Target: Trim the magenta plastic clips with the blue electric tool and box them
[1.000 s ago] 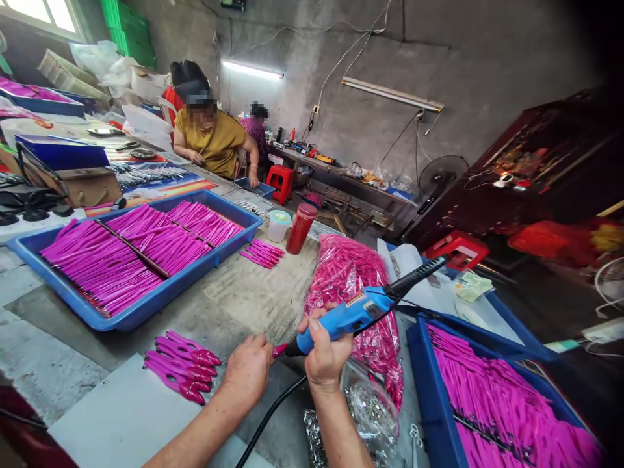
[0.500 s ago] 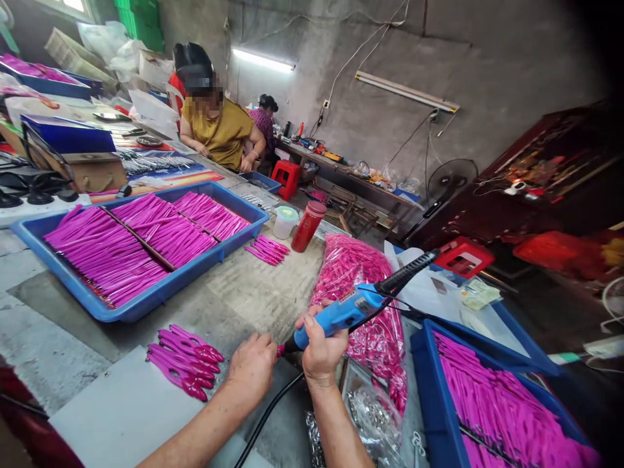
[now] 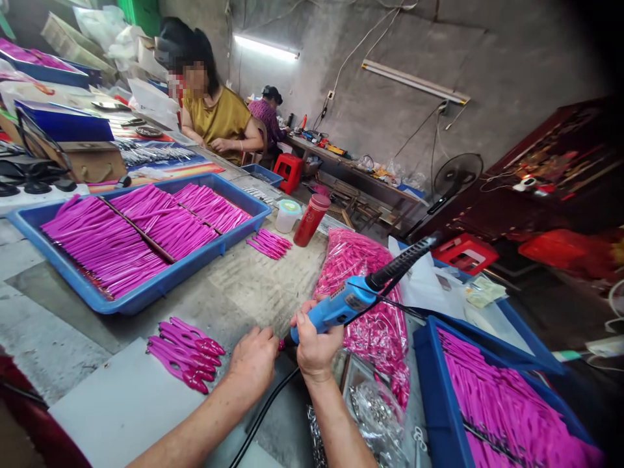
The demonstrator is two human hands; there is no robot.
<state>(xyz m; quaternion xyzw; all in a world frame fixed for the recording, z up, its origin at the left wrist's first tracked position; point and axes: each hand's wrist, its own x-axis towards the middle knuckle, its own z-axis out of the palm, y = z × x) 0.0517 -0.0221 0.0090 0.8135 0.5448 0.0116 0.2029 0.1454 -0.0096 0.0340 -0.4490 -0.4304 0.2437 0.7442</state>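
Observation:
My right hand point(image 3: 316, 344) is wrapped round a blue electric screwdriver point(image 3: 336, 308) with a black ribbed end, which points down and left. At its nose shows the dark pink end of a magenta piece point(image 3: 281, 344); the rest is hidden inside my closed left hand point(image 3: 254, 359). Bit and screw cannot be seen. Left of that hand, a small group of magenta handle-like pieces with glossy dark pink ends point(image 3: 188, 354) lies on a pale sheet point(image 3: 127, 403). Behind the screwdriver sits a clear bag of dark pink parts point(image 3: 358, 260).
A blue tray point(image 3: 221, 249) of magenta strips stands at left, a deeper blue bin point(image 3: 429, 383) at right. A red bottle point(image 3: 312, 221), a lidded tub point(image 3: 287, 216) and a bag of metal parts point(image 3: 375, 409) are near. A black cable point(image 3: 266, 413) crosses below. A co-worker point(image 3: 219, 123) sits beyond.
The screwdriver's rear end has swung slightly down and left, with both hands staying together at its nose. Across the table, the co-worker's head has risen and turned, and their hands are nearer together.

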